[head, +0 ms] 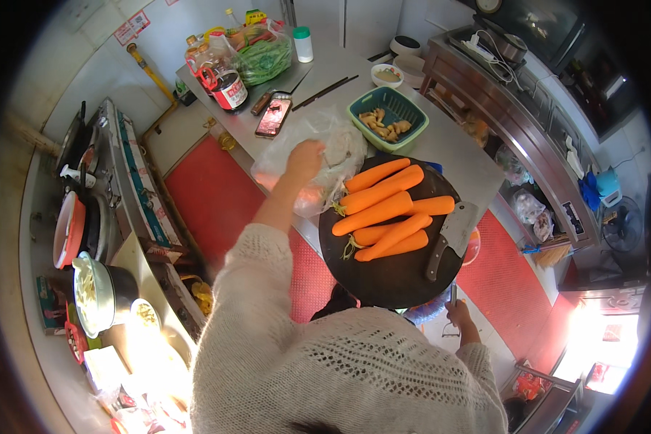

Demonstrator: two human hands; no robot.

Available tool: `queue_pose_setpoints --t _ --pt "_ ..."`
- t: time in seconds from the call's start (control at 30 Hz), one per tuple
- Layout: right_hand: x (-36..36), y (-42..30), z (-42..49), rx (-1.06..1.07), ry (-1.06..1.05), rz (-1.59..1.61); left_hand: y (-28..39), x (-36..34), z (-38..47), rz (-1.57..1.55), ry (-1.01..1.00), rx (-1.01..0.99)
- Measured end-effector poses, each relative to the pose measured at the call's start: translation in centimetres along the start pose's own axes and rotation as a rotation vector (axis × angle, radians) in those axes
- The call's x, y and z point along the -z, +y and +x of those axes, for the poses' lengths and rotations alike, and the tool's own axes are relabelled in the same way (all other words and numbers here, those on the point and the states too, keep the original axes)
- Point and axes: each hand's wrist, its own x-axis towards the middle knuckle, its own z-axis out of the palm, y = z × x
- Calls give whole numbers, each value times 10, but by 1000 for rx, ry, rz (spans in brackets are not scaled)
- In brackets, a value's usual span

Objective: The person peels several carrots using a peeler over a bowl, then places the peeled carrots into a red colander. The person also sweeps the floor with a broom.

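Observation:
My left hand (305,161) is on a clear plastic bag (339,144) on the steel table; orange things show through the bag's lower part. Whether its fingers grip the plastic is unclear. My right hand (458,313) is low at the right, beyond the board's near edge, closed around the handle of a slim metal tool, perhaps a peeler or knife. Several carrots (377,212) lie on a round dark chopping board (380,285). A cleaver (455,236) rests on the board's right side, its dark handle towards me.
A green basket (355,120) of ginger stands behind the board. A phone (274,115), chopsticks (325,93), a small bowl (387,76), a sauce bottle (229,89), bagged green vegetables (263,59) and a green-capped shaker (303,46) are further back. Pans and a steel counter line the left.

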Motion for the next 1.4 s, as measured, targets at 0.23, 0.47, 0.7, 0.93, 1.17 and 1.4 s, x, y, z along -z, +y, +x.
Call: queue_pose_setpoints --t 0.23,0.47,0.7,0.93,1.17,1.4 --pt "-34 50 -18 -90 -17 31 -43 13 -22 -25 -781 -1" --pt "-49 46 -33 -95 -12 172 -37 -3 -40 357 -366 -176" --pt "-48 28 -29 -35 -3 75 -10 5 19 204 140 114" --pt "-44 49 -26 -47 33 183 46 52 16 357 412 -104" --pt "-45 83 -39 -57 30 139 35 53 10 15 48 189" --pt "-43 117 -56 -70 59 248 58 70 37 195 -56 148"
